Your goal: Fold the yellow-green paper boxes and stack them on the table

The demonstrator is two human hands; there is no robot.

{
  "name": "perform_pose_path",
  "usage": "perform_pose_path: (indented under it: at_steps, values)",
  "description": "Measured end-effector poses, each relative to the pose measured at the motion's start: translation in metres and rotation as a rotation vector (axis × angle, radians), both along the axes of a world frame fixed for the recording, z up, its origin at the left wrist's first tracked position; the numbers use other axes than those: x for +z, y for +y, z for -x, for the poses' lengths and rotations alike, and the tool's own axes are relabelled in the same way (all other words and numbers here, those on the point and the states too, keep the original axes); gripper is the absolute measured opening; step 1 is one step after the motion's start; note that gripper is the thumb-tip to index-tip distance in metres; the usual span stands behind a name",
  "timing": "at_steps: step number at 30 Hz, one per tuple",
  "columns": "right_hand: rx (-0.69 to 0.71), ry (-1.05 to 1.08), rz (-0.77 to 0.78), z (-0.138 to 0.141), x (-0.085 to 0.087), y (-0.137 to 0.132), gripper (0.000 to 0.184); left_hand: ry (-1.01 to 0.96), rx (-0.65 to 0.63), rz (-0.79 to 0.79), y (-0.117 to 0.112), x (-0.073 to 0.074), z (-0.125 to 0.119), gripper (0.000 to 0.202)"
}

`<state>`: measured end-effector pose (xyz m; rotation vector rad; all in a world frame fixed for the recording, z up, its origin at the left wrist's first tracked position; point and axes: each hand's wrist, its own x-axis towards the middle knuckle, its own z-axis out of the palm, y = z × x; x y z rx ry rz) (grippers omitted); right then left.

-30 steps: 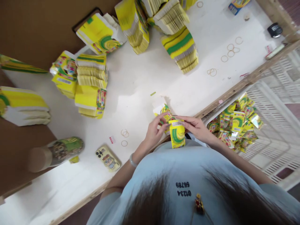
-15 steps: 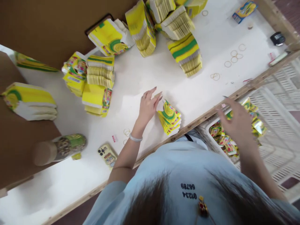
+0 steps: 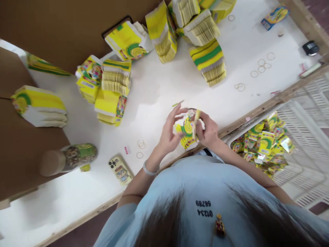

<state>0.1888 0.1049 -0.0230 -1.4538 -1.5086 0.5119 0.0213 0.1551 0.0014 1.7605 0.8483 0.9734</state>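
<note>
My two hands meet over the near edge of the white table (image 3: 159, 89). My right hand (image 3: 209, 130) pinches a thin flat yellow carton blank (image 3: 196, 120), held on edge. Fingers of my left hand (image 3: 171, 132) are curled beside it, touching the same blank. Just under both hands lies a small stack of flat yellow-and-green carton blanks (image 3: 186, 133). A white bracelet circles my left wrist.
Tall stacks of yellow-green blanks (image 3: 209, 61) stand at the table's back and left (image 3: 113, 89). Rubber bands (image 3: 262, 65) lie scattered. A phone (image 3: 120, 170) and a bottle (image 3: 69, 158) lie at the left front. A white crate (image 3: 303, 113) on the right holds folded cartons (image 3: 264, 140).
My right hand came back from the crate to the small stack. Both hands now hold one flat blank lifted off it; a second ago they held a folded carton.
</note>
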Motion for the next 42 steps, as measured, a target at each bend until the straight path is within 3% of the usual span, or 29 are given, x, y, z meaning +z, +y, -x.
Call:
perform_pose_path:
  at_steps: [2,3,6,10,13,16,19,21,24,28,32,34,37,39,42]
  values:
    - [-0.066,0.073,-0.033,-0.001,0.002,-0.005,0.042,0.001,-0.184,-0.047,-0.008,-0.015,-0.007,0.097]
    - [-0.100,0.109,-0.053,0.000,0.002,-0.007,0.043,0.005,-0.253,-0.061,-0.013,-0.021,-0.012,0.101]
    - [-0.173,0.224,-0.055,0.005,0.004,-0.008,0.044,0.015,-0.356,-0.029,-0.024,-0.032,-0.022,0.089]
    - [-0.214,0.450,0.077,0.010,0.009,-0.007,0.040,0.042,-0.284,0.072,-0.033,-0.030,-0.023,0.071]
    - [-0.272,0.498,0.109,0.010,0.012,-0.010,0.037,0.069,-0.188,0.182,-0.038,-0.027,-0.016,0.059]
    - [-0.189,0.534,0.145,0.009,0.011,-0.020,0.039,0.057,-0.098,0.293,-0.045,-0.027,-0.008,0.051]
    - [-0.115,0.605,0.233,0.010,0.007,-0.034,0.047,0.043,-0.090,0.371,-0.053,-0.030,-0.003,0.046]
    - [-0.164,0.645,0.261,0.011,0.005,-0.044,0.048,0.007,-0.102,0.417,-0.059,-0.033,-0.002,0.048]
    - [-0.240,0.609,0.241,0.011,0.003,-0.055,0.045,-0.115,-0.095,0.479,-0.067,-0.036,0.000,0.071]
    - [-0.187,0.475,0.181,-0.001,0.002,-0.064,0.031,-0.125,-0.209,0.550,-0.067,-0.031,0.010,0.070]
    - [0.015,0.509,0.330,-0.016,0.005,-0.065,0.030,-0.090,-0.398,0.652,-0.055,-0.016,0.019,0.054]
    - [0.050,0.531,0.375,-0.020,0.008,-0.062,0.024,-0.053,-0.420,0.644,-0.052,-0.012,0.017,0.044]
    - [0.020,0.522,0.353,-0.020,0.008,-0.059,0.029,-0.005,-0.309,0.591,-0.054,-0.016,0.008,0.034]
    - [-0.023,0.508,0.310,-0.019,0.006,-0.060,0.021,-0.043,-0.200,0.578,-0.058,-0.020,0.002,0.041]
    - [-0.011,0.403,0.244,-0.025,0.000,-0.065,0.037,-0.131,-0.163,0.593,-0.063,-0.024,-0.001,0.054]
